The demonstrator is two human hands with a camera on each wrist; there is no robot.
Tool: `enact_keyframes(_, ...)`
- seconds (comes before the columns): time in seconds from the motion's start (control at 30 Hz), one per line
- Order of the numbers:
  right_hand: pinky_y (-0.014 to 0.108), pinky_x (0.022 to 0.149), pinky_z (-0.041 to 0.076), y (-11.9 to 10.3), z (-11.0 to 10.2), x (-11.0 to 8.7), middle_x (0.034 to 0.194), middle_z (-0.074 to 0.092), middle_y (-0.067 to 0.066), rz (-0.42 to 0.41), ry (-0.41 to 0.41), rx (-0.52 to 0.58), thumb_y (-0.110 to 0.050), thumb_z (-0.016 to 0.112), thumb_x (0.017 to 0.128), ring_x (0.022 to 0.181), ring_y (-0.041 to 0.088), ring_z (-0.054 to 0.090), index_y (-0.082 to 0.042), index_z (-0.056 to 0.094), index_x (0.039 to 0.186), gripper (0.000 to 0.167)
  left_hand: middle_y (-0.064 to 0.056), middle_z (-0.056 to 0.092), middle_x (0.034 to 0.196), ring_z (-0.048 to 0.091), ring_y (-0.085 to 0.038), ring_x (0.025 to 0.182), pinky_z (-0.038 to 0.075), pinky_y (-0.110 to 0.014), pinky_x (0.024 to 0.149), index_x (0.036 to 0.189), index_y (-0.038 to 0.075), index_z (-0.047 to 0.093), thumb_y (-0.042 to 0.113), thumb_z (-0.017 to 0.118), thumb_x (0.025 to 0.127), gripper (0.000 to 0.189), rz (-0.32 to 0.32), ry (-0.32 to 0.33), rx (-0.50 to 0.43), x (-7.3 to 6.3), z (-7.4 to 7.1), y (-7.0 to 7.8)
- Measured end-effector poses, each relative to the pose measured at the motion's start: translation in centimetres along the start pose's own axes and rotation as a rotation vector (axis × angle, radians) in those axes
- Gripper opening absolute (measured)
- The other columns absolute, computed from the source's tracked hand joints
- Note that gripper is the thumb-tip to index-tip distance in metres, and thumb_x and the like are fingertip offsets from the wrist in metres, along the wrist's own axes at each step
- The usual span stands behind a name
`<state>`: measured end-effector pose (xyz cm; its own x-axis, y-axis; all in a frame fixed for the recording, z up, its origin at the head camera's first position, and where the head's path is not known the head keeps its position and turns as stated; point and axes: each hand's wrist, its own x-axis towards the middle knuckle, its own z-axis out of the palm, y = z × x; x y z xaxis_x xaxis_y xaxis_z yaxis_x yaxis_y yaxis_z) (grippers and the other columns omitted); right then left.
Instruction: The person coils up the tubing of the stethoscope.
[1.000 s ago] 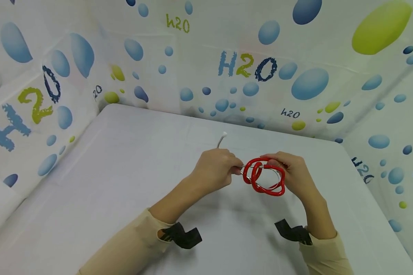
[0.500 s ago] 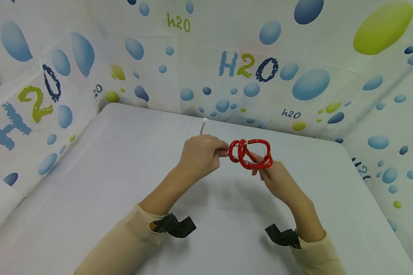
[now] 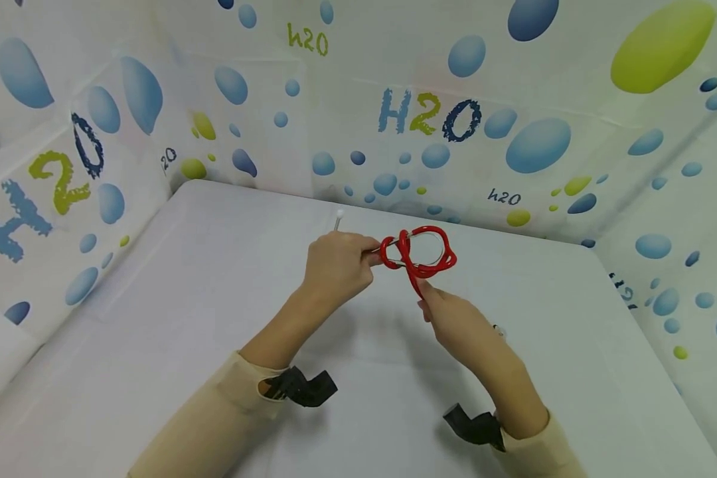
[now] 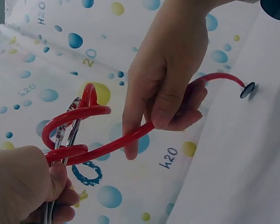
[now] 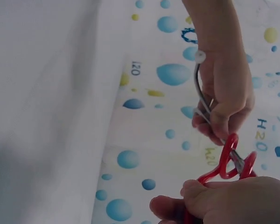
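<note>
A stethoscope is held up over the table between both hands, its red tubing (image 3: 403, 245) looped around its metal ear tubes (image 4: 73, 133). My left hand (image 3: 337, 265) grips the ear tubes, and one white ear tip (image 3: 339, 214) sticks up behind the knuckles. Below the loops, my right hand (image 3: 463, 325) pinches the free length of tubing between thumb and fingers. In the left wrist view this length runs through the right hand to the round chest piece (image 4: 248, 90) beyond it. From the head, most of the chest piece is hidden behind the right wrist.
A white table (image 3: 215, 265) lies under the hands. Behind it and along both sides rise white sheets (image 3: 346, 79) printed with blue and green drops and "H2O". Each sleeve cuff carries a black strap piece (image 3: 305, 387).
Both hands have moved left and away from me with the stethoscope. My right hand has gone from the right side of the loops to below them, drawing the free tubing down.
</note>
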<state>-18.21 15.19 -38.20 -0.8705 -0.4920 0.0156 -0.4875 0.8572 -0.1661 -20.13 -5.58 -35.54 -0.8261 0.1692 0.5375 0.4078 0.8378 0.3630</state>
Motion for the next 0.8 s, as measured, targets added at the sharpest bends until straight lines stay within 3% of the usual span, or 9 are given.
enact_keyframes(0.13,0.030,0.068,0.054,-0.4,0.1,-0.4,0.092,0.067,0.002,-0.013,0.000,-0.006,-0.015,0.061,0.092,0.077,0.014,0.062,-0.006,0.042,0.136,0.049,0.000,0.074,0.077,0.067,-0.018,0.065,0.052,-0.029,0.055,0.092,0.013,0.077,0.017,0.070,0.084,0.011,-0.029,-0.030,0.036,0.0,0.4,-0.3)
enact_keyframes(0.3,0.026,0.065,0.048,-0.8,-0.2,-1.2,0.083,0.061,0.000,-0.022,-0.086,0.035,-0.004,0.060,0.089,0.069,0.010,0.054,-0.016,0.022,0.151,0.073,-0.001,0.074,0.075,0.066,-0.019,0.062,0.050,-0.028,0.051,0.090,0.013,0.077,0.016,0.069,0.084,0.010,-0.045,-0.039,0.056,0.0,0.7,-0.7)
enact_keyframes(0.4,0.027,0.065,0.044,-0.8,-0.4,-1.7,0.077,0.058,-0.001,-0.040,-0.103,0.052,0.002,0.059,0.088,0.069,0.009,0.052,-0.021,0.019,0.152,0.079,0.001,0.073,0.073,0.064,-0.018,0.061,0.048,-0.028,0.049,0.088,0.014,0.077,0.015,0.069,0.084,0.009,-0.054,-0.057,0.078,-0.1,1.1,-1.0)
enact_keyframes(0.47,0.026,0.064,0.045,-0.8,-0.4,-1.8,0.074,0.057,-0.003,-0.053,-0.074,0.027,0.000,0.061,0.087,0.068,0.008,0.052,-0.019,0.030,0.148,0.071,0.001,0.073,0.073,0.063,-0.017,0.060,0.047,-0.027,0.048,0.087,0.015,0.077,0.015,0.069,0.083,0.008,-0.060,-0.079,0.095,-0.2,1.5,-1.2)
enact_keyframes(0.6,0.024,0.059,0.044,-1.0,-0.4,-1.8,0.068,0.057,-0.006,-0.074,0.000,-0.057,-0.009,0.066,0.087,0.062,0.008,0.052,-0.013,0.053,0.126,0.041,0.003,0.072,0.072,0.060,-0.015,0.058,0.045,-0.026,0.047,0.085,0.016,0.076,0.015,0.069,0.083,0.008,-0.069,-0.136,0.146,-0.4,2.6,-1.4)
enact_keyframes(0.7,0.024,0.054,0.043,-0.9,-0.4,-1.7,0.068,0.061,-0.005,-0.089,0.060,-0.105,-0.014,0.069,0.086,0.060,0.011,0.054,-0.014,0.061,0.109,0.024,0.004,0.071,0.070,0.056,-0.014,0.055,0.044,-0.026,0.046,0.082,0.016,0.075,0.014,0.069,0.081,0.007,-0.074,-0.182,0.198,-0.6,3.4,-1.4)
enact_keyframes(0.8,0.026,0.051,0.045,-0.8,-0.4,-1.7,0.074,0.067,-0.002,-0.077,0.105,-0.157,-0.017,0.072,0.084,0.064,0.014,0.060,-0.017,0.066,0.103,0.020,0.005,0.069,0.067,0.054,-0.013,0.053,0.044,-0.027,0.045,0.079,0.017,0.074,0.012,0.070,0.078,0.006,-0.076,-0.229,0.241,-0.9,4.0,-1.2)
